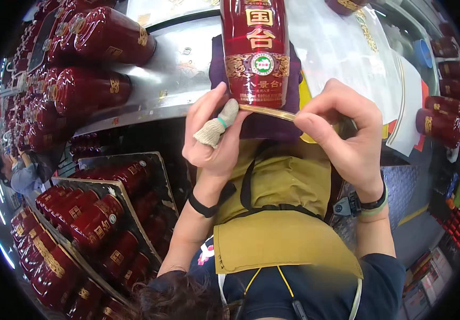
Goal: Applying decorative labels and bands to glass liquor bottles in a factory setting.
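Observation:
A dark red glossy bottle (256, 40) with gold lettering and a green-white round emblem lies on a purple cloth (270, 125) in front of me, its base toward me. Along that base runs a narrow gold strip (270, 111). My left hand (211, 128) wears a knitted finger cover (218, 125) held by a green band; its fingers press the strip's left end against the bottle's base edge. Between thumb and bent index finger, my right hand (347, 128) pinches the strip's other end, drawn out to the right. The right hand's other fingers are curled and partly hidden.
Red bottles (112, 37) lie on the metal table (171, 80) to the left. Below it stand wood-edged racks (134, 218) filled with more. White sheets (336, 53) and a blue cup (423, 53) are at the right. Another person (24, 176) works at far left.

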Demonstrator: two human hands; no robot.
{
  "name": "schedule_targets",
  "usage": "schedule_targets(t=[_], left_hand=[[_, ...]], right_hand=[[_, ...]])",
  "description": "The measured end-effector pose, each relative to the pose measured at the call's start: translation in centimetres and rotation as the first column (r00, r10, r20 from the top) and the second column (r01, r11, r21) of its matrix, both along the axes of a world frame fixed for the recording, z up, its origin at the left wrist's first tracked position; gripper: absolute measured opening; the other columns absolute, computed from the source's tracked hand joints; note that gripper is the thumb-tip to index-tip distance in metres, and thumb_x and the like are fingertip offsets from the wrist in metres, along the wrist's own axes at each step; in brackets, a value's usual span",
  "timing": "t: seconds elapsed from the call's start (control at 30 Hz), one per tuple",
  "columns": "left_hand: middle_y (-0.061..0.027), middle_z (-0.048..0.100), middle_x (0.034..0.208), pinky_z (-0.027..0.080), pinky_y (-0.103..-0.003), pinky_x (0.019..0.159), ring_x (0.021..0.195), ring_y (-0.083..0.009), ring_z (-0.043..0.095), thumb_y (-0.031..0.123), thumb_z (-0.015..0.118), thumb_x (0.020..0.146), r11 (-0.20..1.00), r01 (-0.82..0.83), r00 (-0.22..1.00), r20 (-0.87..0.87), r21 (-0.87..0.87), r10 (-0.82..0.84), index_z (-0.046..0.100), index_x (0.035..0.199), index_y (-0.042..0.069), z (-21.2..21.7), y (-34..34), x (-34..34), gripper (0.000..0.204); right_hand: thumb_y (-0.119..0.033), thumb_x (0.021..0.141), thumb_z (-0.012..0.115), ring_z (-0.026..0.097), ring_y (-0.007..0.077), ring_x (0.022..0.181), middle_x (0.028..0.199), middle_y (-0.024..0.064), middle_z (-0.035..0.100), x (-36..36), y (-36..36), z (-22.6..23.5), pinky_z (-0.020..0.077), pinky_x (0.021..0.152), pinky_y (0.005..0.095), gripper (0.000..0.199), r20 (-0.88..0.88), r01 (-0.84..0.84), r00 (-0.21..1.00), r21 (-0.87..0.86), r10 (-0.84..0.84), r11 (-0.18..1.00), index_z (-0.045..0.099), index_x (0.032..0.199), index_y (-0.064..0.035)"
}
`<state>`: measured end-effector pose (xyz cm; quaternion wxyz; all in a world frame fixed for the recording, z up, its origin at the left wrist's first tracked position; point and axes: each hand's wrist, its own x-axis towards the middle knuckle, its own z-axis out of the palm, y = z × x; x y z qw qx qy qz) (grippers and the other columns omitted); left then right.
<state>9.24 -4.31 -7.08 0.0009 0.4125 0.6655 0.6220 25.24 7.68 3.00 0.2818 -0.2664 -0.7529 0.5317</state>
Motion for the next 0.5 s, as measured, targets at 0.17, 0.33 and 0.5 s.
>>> schedule_targets(t=[0.17, 0.33, 0.5], left_hand=[[-0.0174, 0.074, 0.118, 0.058, -0.035, 0.091, 0.103, -0.0265, 0.071, -0.013, 0.082, 0.075, 0.999, 0.004, 0.987, -0.163, 0.037, 0.002, 0.073, 0.116, -0.008, -0.6, 0.1, 0.0, 0.042], [-0.0184, 0.074, 0.119, 0.057, -0.035, 0.092, 0.104, -0.0264, 0.071, -0.016, 0.080, 0.075, 0.998, 0.002, 0.976, -0.217, 0.066, 0.012, 0.073, 0.116, -0.008, -0.9, 0.2, 0.1, 0.042], [-0.0173, 0.075, 0.116, 0.057, -0.036, 0.091, 0.103, -0.0288, 0.071, -0.015, 0.081, 0.075, 0.998, -0.031, 0.939, -0.342, 0.051, 0.047, 0.073, 0.114, -0.010, -0.4, 0.4, 0.0, 0.041]], right_hand=[[-0.006, 0.087, 0.080, 0.051, 0.0053, 0.064, 0.074, -0.0001, 0.062, 1.0, 0.5, -0.5, 0.0373, 0.058, 0.0224, 0.010, 0.130, 0.066, 0.989, 0.028, -0.069, 0.997, 0.072, 0.085, 0.0001], [-0.006, 0.088, 0.079, 0.050, 0.0044, 0.064, 0.072, -0.0012, 0.061, 1.6, 0.6, -1.8, 0.0374, 0.059, 0.0223, 0.011, 0.166, 0.122, 0.980, -0.048, -0.112, 0.991, 0.071, 0.084, -0.0001], [-0.008, 0.089, 0.079, 0.050, 0.0042, 0.064, 0.072, -0.0013, 0.061, 1.9, 0.7, -2.8, 0.0374, 0.059, 0.0224, 0.012, 0.173, 0.135, 0.977, -0.043, -0.125, 0.990, 0.071, 0.085, 0.0001]])
